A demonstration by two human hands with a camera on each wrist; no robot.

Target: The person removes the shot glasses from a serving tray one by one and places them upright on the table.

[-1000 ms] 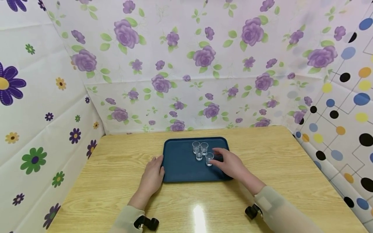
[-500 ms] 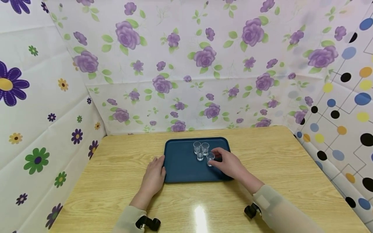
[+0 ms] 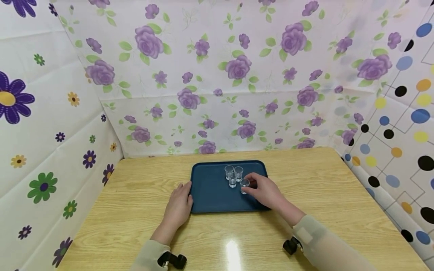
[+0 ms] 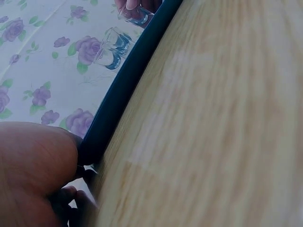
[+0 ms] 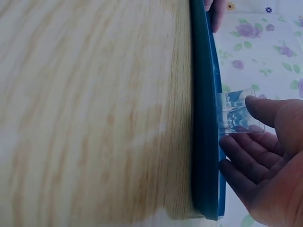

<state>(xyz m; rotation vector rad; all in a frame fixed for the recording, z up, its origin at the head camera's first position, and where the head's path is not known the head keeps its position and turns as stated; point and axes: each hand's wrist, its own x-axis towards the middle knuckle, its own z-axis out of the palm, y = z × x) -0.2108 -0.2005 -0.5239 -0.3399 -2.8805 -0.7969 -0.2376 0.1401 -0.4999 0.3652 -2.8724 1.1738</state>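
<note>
A dark blue rectangular tray [image 3: 213, 192] lies on the wooden table, and small clear shot glasses stand upright on its right half. My left hand [image 3: 178, 203] holds the tray's left edge, with the thumb at the rim and the other fingers partly hidden in the left wrist view. Between thumb and fingers, my right hand [image 3: 262, 190] pinches the nearest shot glass [image 3: 244, 183]. In the right wrist view the thumb presses this shot glass [image 5: 236, 123] from one side, fingers on the other. Three more shot glasses [image 3: 232, 180] cluster just behind and left of it.
Wooden table [image 3: 135, 188] surrounds the tray on all sides. A flowered cloth [image 3: 217, 75] hangs behind it. Patterned cloths stand to the left and right. Each wrist carries a small black camera mount [image 3: 173, 259].
My right thumb and fingertips have closed in around the nearest shot glass. My left hand stays at the tray's edge, and the other glasses keep their places.
</note>
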